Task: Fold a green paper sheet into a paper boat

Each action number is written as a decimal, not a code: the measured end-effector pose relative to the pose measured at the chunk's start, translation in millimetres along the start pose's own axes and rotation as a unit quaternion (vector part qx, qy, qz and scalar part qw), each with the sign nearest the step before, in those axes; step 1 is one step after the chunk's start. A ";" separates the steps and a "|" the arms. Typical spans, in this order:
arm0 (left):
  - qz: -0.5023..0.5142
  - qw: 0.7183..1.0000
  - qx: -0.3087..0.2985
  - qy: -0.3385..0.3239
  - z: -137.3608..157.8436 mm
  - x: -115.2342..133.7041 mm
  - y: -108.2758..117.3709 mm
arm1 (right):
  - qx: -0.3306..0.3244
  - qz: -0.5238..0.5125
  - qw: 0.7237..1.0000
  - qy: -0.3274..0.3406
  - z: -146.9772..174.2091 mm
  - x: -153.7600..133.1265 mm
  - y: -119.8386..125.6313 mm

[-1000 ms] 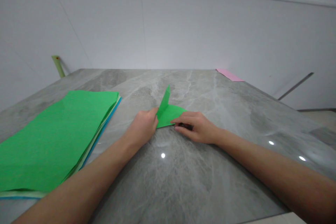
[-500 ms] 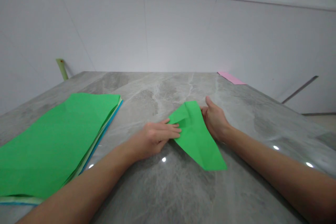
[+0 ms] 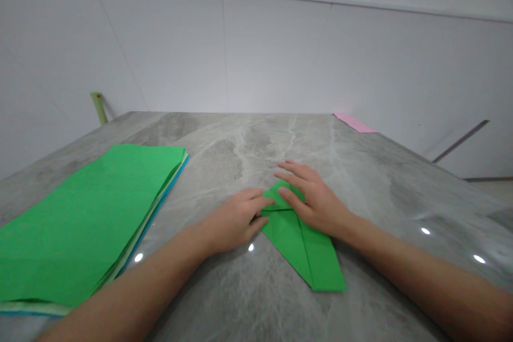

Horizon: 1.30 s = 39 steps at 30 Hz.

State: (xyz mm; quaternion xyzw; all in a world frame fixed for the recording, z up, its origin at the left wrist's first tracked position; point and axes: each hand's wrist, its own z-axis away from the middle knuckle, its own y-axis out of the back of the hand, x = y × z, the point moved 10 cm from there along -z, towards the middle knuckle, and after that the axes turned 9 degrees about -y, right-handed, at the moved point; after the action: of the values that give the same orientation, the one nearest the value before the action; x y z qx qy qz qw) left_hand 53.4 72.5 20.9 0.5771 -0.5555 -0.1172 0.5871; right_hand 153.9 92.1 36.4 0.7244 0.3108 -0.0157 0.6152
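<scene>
Fingers (image 3: pixel 297 173) of the right hand (image 3: pixel 316 203) lie spread and flat, pressing the folded green paper (image 3: pixel 304 243) onto the worktop (image 3: pixel 360 171); nothing is gripped. The left hand (image 3: pixel 236 220) rests loosely curled, fingertips touching the fold's near-left edge. Half a second earlier the paper lay more open between the hands; a flap is now folded over and the piece narrower, so a crease appears to be forming. Well to the left sits a stack of coloured sheets (image 3: pixel 88 214); a pink sheet (image 3: pixel 355 123) lies at the far edge.
</scene>
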 end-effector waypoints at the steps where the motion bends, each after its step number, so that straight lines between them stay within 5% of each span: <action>1: -0.022 1.000 -0.005 -0.010 0.1 1.1 -0.3 | -0.062 0.006 0.998 0.028 5.0 -10.8 -12.7; 4: -0.078 0.997 -0.008 -0.009 1.0 -0.3 3.1 | -0.204 0.011 0.976 0.074 21.8 -29.0 -44.6; 6: -0.107 0.994 -0.015 0.000 1.4 -1.6 4.9 | -0.223 0.019 0.972 0.069 23.5 -27.1 -52.4; 14: -0.166 0.985 -0.034 0.038 4.9 -3.8 3.4 | -0.221 0.113 0.967 -0.047 0.8 31.0 -54.6; 22: -0.211 0.969 0.045 0.119 10.8 -23.2 28.0 | -0.167 0.093 0.981 -0.043 -7.8 31.3 -38.1; 27: -0.127 0.981 0.141 0.029 8.8 -1.4 37.1 | -0.081 0.098 0.991 -0.029 -12.9 24.5 -19.7; 30: -0.081 0.994 0.070 -0.001 5.2 4.0 18.1 | -0.063 0.140 0.986 -0.067 -11.8 24.0 -15.3; 33: -0.087 0.995 0.014 0.036 6.3 -9.8 7.6 | -0.078 0.166 0.979 -0.084 -7.7 20.3 -15.5; 39: -0.070 0.996 0.002 0.056 7.1 -25.4 5.7 | -0.104 0.088 0.990 0.023 1.6 -0.5 -22.4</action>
State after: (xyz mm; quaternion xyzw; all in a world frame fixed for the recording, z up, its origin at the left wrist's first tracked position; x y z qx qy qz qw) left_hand 35.9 90.0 10.3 0.6213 -0.4803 -0.1245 0.6065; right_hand 143.5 91.6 16.5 0.6815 0.2598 0.0880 0.6785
